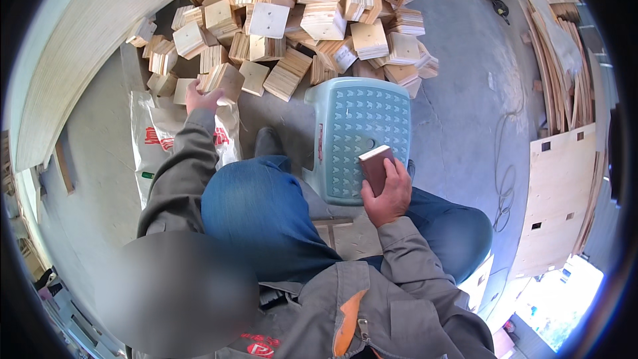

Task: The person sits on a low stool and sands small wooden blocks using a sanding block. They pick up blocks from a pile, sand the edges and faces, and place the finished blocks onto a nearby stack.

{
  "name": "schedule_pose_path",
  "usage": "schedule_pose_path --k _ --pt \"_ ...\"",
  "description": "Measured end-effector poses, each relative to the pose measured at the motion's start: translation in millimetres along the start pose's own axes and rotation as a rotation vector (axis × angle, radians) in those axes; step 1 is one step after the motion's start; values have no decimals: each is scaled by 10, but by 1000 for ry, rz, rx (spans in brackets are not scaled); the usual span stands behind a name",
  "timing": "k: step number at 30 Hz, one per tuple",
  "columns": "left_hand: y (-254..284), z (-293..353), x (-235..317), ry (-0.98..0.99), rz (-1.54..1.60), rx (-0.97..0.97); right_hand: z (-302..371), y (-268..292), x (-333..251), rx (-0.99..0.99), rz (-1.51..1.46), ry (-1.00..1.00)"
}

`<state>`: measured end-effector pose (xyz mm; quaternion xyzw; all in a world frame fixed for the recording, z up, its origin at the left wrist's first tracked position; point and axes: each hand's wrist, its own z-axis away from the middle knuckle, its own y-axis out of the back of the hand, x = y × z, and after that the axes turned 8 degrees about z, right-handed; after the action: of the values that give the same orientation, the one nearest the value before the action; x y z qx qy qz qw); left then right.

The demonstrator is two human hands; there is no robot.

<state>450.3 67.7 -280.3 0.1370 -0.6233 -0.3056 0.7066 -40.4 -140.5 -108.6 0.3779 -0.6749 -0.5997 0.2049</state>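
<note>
My left hand (201,98) reaches to the near edge of the block pile, its fingers closed on the side of a plywood block (224,80). Layered edges show on that block, and part of my grip is hidden behind my hand. In my right hand (389,194) is a dark brown rectangular block with a pale edge, which looks like a sanding block (374,168). I hold it tilted over the near right part of a light blue plastic stool (340,143). Whether it touches the stool top, I cannot tell.
A large heap of plywood blocks (269,20) covers the floor beyond the stool. A white plastic bag (149,139) with red print lies under my left forearm. Stacked sheets (80,46) stand at the left, plywood panels (558,193) at the right. A thin cable (506,179) lies on the floor.
</note>
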Motion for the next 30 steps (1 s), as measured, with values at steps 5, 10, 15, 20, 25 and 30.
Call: schedule_pose_path --k 5,10,15,20,25,30 --pt "327 219 297 -25 240 0 38 31 37 10 1 -51" --pt "841 349 1031 -202 337 -44 30 51 2 -21 -38 -65" --pt "1084 901 2292 -382 455 -162 66 141 62 -88 -93 -116" --pt "1016 1777 3176 -132 796 -314 126 34 202 80 -396 -191" --pt "366 2390 2816 250 1046 -553 86 342 273 105 -680 -401" --pt "-373 3139 2328 600 1071 -604 129 521 502 175 -904 -613"
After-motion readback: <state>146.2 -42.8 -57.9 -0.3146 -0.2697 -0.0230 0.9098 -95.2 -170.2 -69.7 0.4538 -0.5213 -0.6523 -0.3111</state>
